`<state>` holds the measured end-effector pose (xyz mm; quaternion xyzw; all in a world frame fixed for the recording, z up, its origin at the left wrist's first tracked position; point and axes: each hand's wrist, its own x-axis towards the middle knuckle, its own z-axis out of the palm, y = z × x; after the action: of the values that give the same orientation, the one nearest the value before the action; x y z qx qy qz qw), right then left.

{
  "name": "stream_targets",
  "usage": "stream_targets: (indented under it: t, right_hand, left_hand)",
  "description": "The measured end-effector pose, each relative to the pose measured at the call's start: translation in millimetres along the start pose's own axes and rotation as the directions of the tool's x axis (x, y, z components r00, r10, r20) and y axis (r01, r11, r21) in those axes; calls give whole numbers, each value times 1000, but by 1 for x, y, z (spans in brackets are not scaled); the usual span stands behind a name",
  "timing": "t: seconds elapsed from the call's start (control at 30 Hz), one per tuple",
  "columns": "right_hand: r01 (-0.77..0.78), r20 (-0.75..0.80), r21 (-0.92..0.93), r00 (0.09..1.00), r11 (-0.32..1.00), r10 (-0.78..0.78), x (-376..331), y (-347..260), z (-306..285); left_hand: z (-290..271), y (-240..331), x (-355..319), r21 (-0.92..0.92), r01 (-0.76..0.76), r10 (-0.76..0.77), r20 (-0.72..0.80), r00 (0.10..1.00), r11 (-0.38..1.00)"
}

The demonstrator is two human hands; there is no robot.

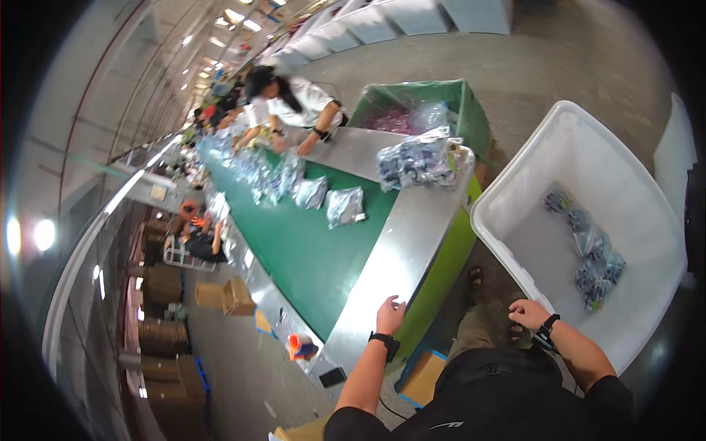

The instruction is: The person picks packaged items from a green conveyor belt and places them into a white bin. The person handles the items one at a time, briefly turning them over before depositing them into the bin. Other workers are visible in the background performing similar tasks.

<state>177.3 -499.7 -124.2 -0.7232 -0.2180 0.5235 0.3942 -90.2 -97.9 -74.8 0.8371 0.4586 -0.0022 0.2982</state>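
My left hand (pixel 390 314) hovers by the bare metal edge (pixel 397 253) of a green conveyor belt (pixel 323 253), its fingers loosely apart and nothing in them. Beside the near rim of a large white bin (pixel 507 253), my right hand (pixel 527 314) is loosely closed, with no item showing in it. Several clear bags with dark contents (pixel 588 253) lie on the bin's floor. At the belt's end, a pile of clear plastic packs (pixel 419 160) rests on the metal. Two more clear bags (pixel 345 206) sit on the belt, with a crowd of others behind them.
A co-worker in white (pixel 301 106) reaches over the belt's far side. Behind the pile stands a green bin (pixel 471 110) lined with plastic. An orange tape dispenser (pixel 301 345) and a phone (pixel 332 377) lie on the left metal edge. Cartons (pixel 237 296) stand on the floor.
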Motion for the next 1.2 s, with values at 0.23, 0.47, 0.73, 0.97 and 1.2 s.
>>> stream_targets:
  t: [0.23, 0.47, 0.73, 0.97, 1.2]
  right_hand:
    - [-61, -196, -60, 979, 996, 49, 33, -18, 15]
    - [-207, -657, -272, 754, 940, -24, 56, -36, -1]
    - [-305, -488, -208, 856, 929, 172, 102, 1, -16]
    - [237, -518, -313, 769, 919, -375, 95, -9, 87]
    - [-405, 521, -218, 721, 888, 457, 171, 120, 272]
  left_hand:
    - [18, 17, 177, -3, -375, 373, 113, 921, 927]
    - [-1, 57, 201, 232, -488, 427, 265, 864, 842]
    - [-8, 56, 199, 297, -534, 426, 358, 831, 792]
    - [-5, 59, 198, 411, -577, 406, 433, 805, 706]
    - [-4, 58, 197, 518, -591, 365, 477, 800, 619]
